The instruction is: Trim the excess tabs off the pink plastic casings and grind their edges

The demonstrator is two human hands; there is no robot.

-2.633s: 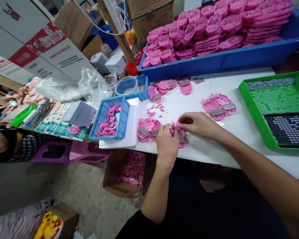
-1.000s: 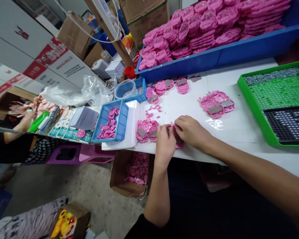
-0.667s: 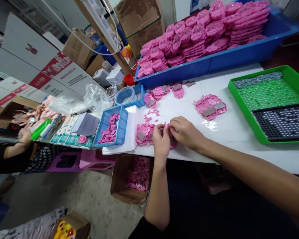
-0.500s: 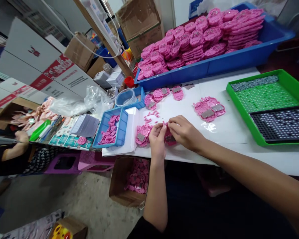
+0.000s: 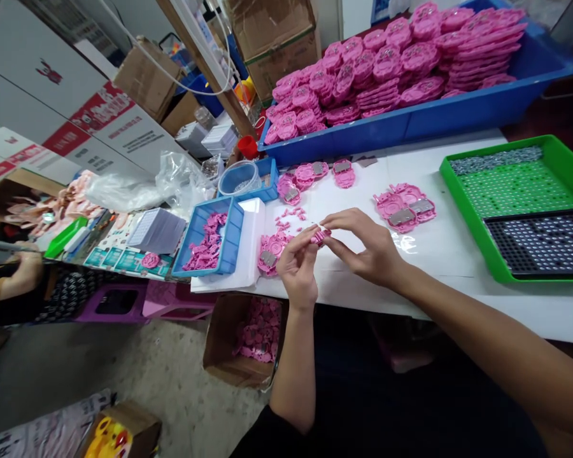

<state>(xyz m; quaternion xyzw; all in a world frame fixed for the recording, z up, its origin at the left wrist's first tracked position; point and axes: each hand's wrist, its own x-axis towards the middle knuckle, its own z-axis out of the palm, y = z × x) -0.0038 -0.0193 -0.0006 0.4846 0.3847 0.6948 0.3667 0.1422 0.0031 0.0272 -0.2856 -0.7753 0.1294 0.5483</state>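
Note:
My left hand (image 5: 297, 266) and my right hand (image 5: 367, 245) meet just above the white table (image 5: 458, 178), both pinched on one pink plastic part (image 5: 321, 236) lifted between their fingertips. A pink assembled piece (image 5: 270, 249) with a grey metal plate lies on the table just left of my left hand. Small loose pink bits (image 5: 291, 218) are scattered behind it. Another group of pink pieces (image 5: 405, 207) with metal plates lies to the right of my right hand.
A long blue tray (image 5: 458, 108) stacked with pink pieces lines the back. A green tray (image 5: 549, 267) with a black grid stands right. A small blue bin (image 5: 232, 238) of pink parts sits left, a cardboard box (image 5: 219, 346) below the edge. Another person's arm (image 5: 14, 283) shows far left.
Both hands have lifted the pink part off the table and hold it up between their fingertips; earlier they pressed it down on the table surface. The camera view has shifted slightly.

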